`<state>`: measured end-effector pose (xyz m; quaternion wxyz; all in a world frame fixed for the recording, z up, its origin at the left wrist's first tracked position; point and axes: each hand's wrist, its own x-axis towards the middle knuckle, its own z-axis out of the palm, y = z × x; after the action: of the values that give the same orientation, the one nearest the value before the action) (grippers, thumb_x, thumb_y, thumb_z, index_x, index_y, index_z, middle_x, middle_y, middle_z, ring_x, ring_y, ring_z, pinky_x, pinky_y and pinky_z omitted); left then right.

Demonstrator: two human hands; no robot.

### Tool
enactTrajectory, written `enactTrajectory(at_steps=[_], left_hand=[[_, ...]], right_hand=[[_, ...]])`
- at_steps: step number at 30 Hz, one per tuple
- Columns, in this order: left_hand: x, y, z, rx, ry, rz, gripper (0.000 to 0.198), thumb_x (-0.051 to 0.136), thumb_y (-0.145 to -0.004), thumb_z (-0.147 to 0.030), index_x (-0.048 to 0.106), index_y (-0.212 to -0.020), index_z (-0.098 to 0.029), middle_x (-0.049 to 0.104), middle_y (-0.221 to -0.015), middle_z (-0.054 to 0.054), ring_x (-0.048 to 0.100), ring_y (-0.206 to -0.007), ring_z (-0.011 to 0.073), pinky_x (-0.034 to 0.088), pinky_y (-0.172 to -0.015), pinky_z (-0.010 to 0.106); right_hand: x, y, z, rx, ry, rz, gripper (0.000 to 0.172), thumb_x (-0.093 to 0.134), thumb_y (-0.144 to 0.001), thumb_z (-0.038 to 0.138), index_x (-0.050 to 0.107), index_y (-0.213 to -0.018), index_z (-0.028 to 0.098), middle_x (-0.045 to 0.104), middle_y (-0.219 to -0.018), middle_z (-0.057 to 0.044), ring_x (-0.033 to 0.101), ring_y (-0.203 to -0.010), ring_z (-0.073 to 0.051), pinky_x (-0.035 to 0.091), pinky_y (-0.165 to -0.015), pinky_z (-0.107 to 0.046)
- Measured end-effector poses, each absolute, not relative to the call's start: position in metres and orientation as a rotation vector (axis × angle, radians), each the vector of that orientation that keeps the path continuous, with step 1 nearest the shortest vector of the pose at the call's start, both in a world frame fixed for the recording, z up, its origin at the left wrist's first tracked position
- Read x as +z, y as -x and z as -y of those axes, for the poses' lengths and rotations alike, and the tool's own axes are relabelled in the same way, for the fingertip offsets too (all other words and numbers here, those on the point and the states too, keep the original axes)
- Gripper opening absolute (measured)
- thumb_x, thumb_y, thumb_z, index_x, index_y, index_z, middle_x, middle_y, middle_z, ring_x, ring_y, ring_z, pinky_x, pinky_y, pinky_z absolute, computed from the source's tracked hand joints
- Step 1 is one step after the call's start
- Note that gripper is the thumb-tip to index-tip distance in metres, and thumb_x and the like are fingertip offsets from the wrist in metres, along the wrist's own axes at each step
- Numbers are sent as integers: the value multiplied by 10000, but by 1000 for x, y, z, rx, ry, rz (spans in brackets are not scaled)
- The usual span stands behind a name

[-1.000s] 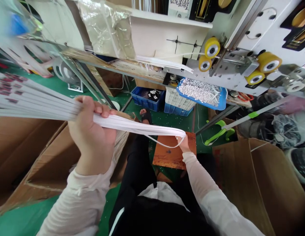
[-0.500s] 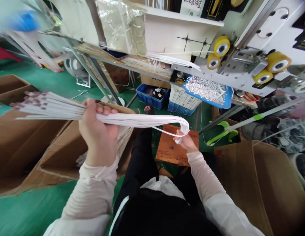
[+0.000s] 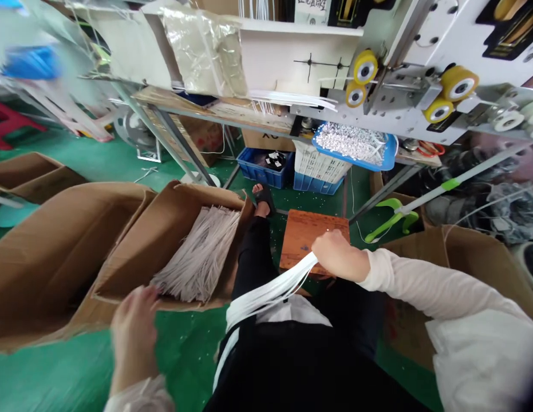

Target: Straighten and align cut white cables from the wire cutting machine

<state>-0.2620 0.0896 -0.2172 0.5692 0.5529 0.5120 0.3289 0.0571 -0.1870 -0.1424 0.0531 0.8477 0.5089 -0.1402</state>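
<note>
My right hand (image 3: 340, 255) is closed round one end of a bundle of white flat cords (image 3: 270, 293). The bundle trails down and left from that fist across my black-clad lap. My left hand (image 3: 133, 326) hangs low over the green floor, just in front of an open cardboard box (image 3: 133, 252). It is blurred, and its fingers look loosely curled with nothing in them. Inside that box lies a heap of similar white cords (image 3: 201, 254). A small wooden stool (image 3: 307, 234) stands just beyond my right hand.
A larger cardboard box (image 3: 47, 240) sits to the left and another (image 3: 472, 252) to the right. Above is a bench with a machine bearing yellow rollers (image 3: 364, 67), a blue tray of white pieces (image 3: 389, 163), and blue crates (image 3: 266, 169) on the floor.
My left hand has let go of the bundle and dropped toward the box front. The right hand has swung the cords down so they drape over my lap.
</note>
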Motion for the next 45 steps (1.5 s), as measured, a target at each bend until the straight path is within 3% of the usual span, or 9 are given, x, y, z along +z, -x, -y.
enactTrajectory(at_steps=[5, 12, 16, 20, 23, 28, 31, 35, 45], left_hand=[[-192, 118, 11, 70, -1519, -447, 433, 736, -698, -364, 674, -1098, -211, 687, -1169, 102, 605, -1125, 298, 480, -933, 388], [-190, 26, 96, -55, -1938, -286, 55, 609, -705, -99, 611, -754, -121, 647, -719, 80, 595, -720, 217, 381, -636, 294], [-199, 26, 86, -62, -1854, -283, 76, 546, -804, -163, 567, -738, -131, 561, -615, 27, 533, -607, 153, 357, -572, 259], [-190, 35, 57, -138, -1507, -208, 303, 569, -848, -433, 556, -811, -133, 386, -471, -66, 365, -424, 87, 342, -479, 238], [-178, 43, 39, -178, -1168, -119, 401, 705, -760, -495, 563, -819, -125, 343, -459, -92, 307, -418, 64, 346, -469, 234], [-167, 52, 28, -267, -982, -81, 398, 778, -722, -452, 574, -793, -118, 342, -463, -89, 299, -411, 43, 322, -463, 225], [-167, 63, 15, -266, -984, -82, 437, 785, -706, -479, 591, -831, -109, 396, -500, -66, 372, -437, 61, 361, -493, 241], [-169, 98, -23, -237, -1257, -44, 443, 790, -717, -442, 583, -929, -113, 595, -660, 38, 564, -593, 143, 406, -573, 259], [-208, 193, -53, -286, -1531, -306, 507, 775, -676, -565, 582, -878, -142, 505, -676, -4, 411, -597, 98, 280, -537, 237]], right_hand=[[-130, -49, 164, -397, -2416, -1459, 155, 681, -647, 31, 656, -539, 141, 656, -589, -143, 648, -637, -298, 448, -622, -429], [-100, -44, 139, -669, -2236, -1247, 107, 656, -706, 40, 732, -763, 89, 730, -825, -175, 697, -807, -353, 506, -638, -437], [-74, -65, 152, -529, -2267, -1494, 117, 636, -783, 95, 730, -853, 89, 724, -901, -188, 674, -916, -344, 489, -762, -468], [-63, -109, 176, -353, -2762, -1957, 697, 791, -711, 397, 542, -1320, 165, 646, -1205, -159, 561, -1161, -343, 422, -966, -495], [-87, -118, 170, -1194, -2957, -2224, 908, 770, -692, 543, 386, -1438, 197, 611, -1264, -131, 588, -1134, -260, 459, -961, -409], [-140, -74, 121, -2660, -2327, -2538, 614, 761, -695, 578, 617, -1095, 136, 660, -1148, -139, 638, -1036, -231, 495, -912, -371], [-138, -53, 97, -2686, -2159, -2773, 412, 677, -813, 534, 619, -785, 127, 703, -959, -112, 666, -913, -198, 519, -841, -336], [-94, -39, 69, -2727, -1890, -2910, 358, 675, -838, 479, 640, -853, 123, 702, -890, -84, 684, -838, -168, 551, -762, -290], [-35, -25, 14, -3027, -1626, -2943, 395, 740, -769, 496, 653, -843, 118, 697, -859, -72, 705, -820, -184, 569, -730, -288]])
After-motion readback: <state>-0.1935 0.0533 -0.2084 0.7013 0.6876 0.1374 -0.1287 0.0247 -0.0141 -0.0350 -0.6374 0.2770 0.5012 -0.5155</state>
